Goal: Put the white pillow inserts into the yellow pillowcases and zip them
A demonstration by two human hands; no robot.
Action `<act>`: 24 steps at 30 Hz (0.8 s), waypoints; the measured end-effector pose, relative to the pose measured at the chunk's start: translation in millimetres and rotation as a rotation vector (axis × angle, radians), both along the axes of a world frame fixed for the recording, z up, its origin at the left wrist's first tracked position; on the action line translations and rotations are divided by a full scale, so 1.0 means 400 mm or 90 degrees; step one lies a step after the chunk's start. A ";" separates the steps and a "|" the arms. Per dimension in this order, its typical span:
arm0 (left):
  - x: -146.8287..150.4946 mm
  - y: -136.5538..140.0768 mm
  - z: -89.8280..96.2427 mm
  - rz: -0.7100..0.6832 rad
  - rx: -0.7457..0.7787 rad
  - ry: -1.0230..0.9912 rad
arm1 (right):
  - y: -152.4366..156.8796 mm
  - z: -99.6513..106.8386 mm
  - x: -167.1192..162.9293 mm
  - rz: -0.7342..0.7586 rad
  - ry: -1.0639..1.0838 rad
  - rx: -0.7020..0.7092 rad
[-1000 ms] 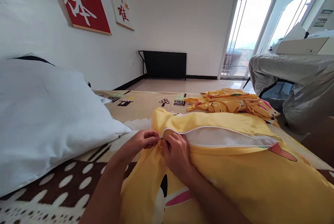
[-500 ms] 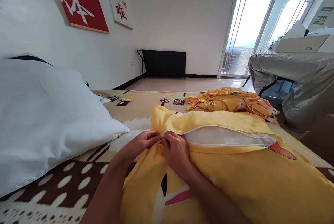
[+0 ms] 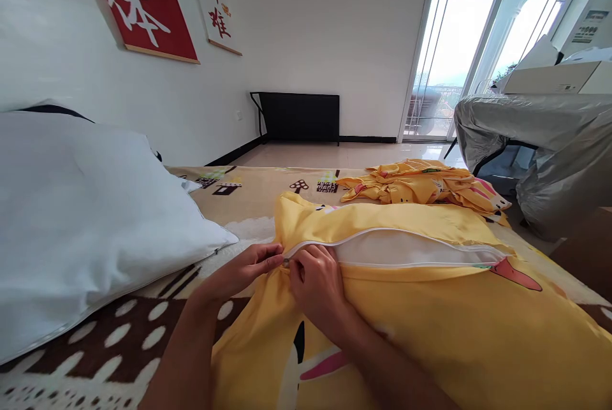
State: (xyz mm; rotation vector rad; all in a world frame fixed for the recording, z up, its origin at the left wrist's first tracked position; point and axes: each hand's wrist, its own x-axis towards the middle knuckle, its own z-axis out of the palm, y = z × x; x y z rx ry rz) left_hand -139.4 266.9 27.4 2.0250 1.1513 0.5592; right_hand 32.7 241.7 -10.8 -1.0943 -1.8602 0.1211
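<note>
A yellow pillowcase [image 3: 454,321] printed with cartoon figures lies in front of me around a white pillow [image 3: 401,248]. Its white zipper gapes from the middle to the right, and the pillow shows through the gap. At the zipper's left end my left hand [image 3: 248,270] pinches the yellow cloth between thumb and fingers. Close beside it, my right hand [image 3: 316,285] is closed on the zipper edge, its fingertips partly hidden. Between the two hands a small zipper slider [image 3: 286,262] shows.
A large white pillow [image 3: 95,219] lies at the left on the patterned blanket [image 3: 157,327]. Crumpled yellow cloth [image 3: 421,183] rests beyond the pillowcase. To the right stands a table [image 3: 530,120] under grey plastic, with a box [image 3: 545,78] on top. A black panel [image 3: 301,117] leans against the far wall.
Both hands have shifted a little to the left along the zipper. The small slider now shows more plainly between them, and the gap looks about the same.
</note>
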 end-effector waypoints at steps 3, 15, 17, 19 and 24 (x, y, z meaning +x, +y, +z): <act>-0.009 -0.001 0.000 0.004 -0.051 -0.063 | -0.009 0.012 0.001 -0.030 -0.040 0.017; -0.026 -0.005 -0.003 0.081 -0.070 -0.101 | -0.028 0.104 0.073 -0.104 -0.148 -0.089; -0.024 -0.003 -0.002 0.074 -0.068 -0.074 | -0.026 0.120 0.089 -0.084 -0.132 -0.138; -0.014 -0.006 0.005 0.091 -0.044 -0.002 | -0.024 0.131 0.100 -0.063 -0.114 -0.185; 0.069 -0.044 0.062 0.189 0.271 0.095 | -0.019 0.138 0.113 -0.035 -0.075 -0.202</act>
